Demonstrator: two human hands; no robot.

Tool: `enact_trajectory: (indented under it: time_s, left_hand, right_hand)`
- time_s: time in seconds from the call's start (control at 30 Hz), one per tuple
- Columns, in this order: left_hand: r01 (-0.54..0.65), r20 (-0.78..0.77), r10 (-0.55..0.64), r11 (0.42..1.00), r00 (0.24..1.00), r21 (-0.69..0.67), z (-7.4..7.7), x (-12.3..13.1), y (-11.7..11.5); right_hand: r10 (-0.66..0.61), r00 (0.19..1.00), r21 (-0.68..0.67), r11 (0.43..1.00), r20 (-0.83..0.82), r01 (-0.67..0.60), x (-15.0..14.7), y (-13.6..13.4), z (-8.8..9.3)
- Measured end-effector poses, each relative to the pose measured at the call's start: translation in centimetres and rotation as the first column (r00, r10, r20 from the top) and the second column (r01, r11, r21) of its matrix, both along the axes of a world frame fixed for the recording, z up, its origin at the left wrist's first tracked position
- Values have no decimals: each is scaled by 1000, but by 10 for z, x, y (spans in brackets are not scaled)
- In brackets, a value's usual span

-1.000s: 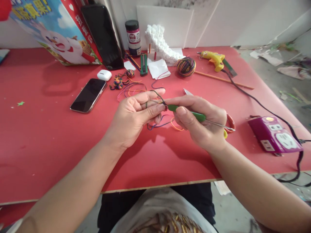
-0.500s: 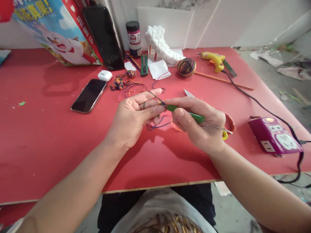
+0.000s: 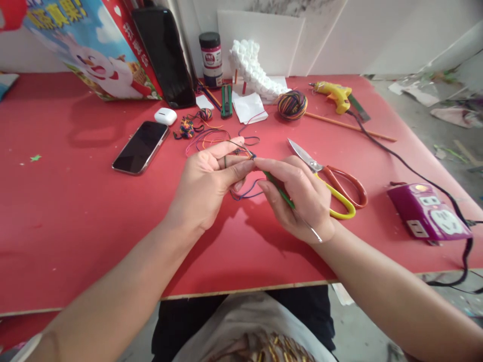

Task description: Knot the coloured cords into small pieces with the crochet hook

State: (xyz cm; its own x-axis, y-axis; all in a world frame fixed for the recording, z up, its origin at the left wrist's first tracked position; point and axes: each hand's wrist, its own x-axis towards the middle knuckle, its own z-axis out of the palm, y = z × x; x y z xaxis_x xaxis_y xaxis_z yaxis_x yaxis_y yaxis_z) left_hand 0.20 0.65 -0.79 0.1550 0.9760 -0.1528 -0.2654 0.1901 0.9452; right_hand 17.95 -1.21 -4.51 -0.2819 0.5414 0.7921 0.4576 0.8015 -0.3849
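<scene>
Between thumb and fingers my left hand (image 3: pixel 211 181) pinches a small piece of multicoloured thread work (image 3: pixel 252 157), and a strand runs around its fingers. My right hand (image 3: pixel 302 196) is closed on a crochet hook (image 3: pixel 281 190) with a green handle; one metal end sticks out past the wrist side, the other meets the thread at my left fingertips. The exact stitch there is too small to make out. Loose coloured thread (image 3: pixel 245 193) loops below the left fingers. Scissors (image 3: pixel 320 173) with red and yellow handles lie beside my right hand.
Behind the hands lie a thread ball (image 3: pixel 292 105), a thread tangle (image 3: pixel 186 128), a green cutter (image 3: pixel 226 100) and white paper (image 3: pixel 249 107). A phone (image 3: pixel 141 147) is at left. A yellow glue gun (image 3: pixel 334 94) and purple power socket (image 3: pixel 430 213) stand right, joined by a cable.
My right hand has turned and drawn slightly left and down, tilting the hook's rear end downward and uncovering the scissors. My left hand keeps its pinch.
</scene>
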Motion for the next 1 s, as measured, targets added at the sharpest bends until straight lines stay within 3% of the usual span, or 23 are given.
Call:
enact_trajectory:
  time_s: [0.13, 0.33, 0.47, 0.6, 0.8, 1.0]
  left_hand:
    - [-13, -113, 27, 992, 993, 126, -1, -1, 1]
    - [-19, -149, 46, 984, 988, 179, 0, -6, 5]
    - [41, -273, 30, 967, 962, 252, -1, -10, 7]
    - [100, -404, 53, 932, 913, 349, -3, -12, 7]
    - [235, -520, 16, 880, 854, 413, -2, -16, 6]
    - [317, -512, -90, 870, 854, 376, 2, -18, 4]
  right_hand:
    - [18, 998, -96, 995, -52, -23, -1, -3, 3]
    - [2, 988, -255, 966, -151, -41, 1, -9, 13]
    - [-42, 970, -373, 927, -238, -51, 7, -10, 19]
    - [-77, 941, -505, 856, -329, -107, 16, -6, 22]
    - [-64, 860, -628, 711, -506, -316, 28, 2, 26]
    - [-83, 758, -668, 540, -647, -511, 30, 8, 33]
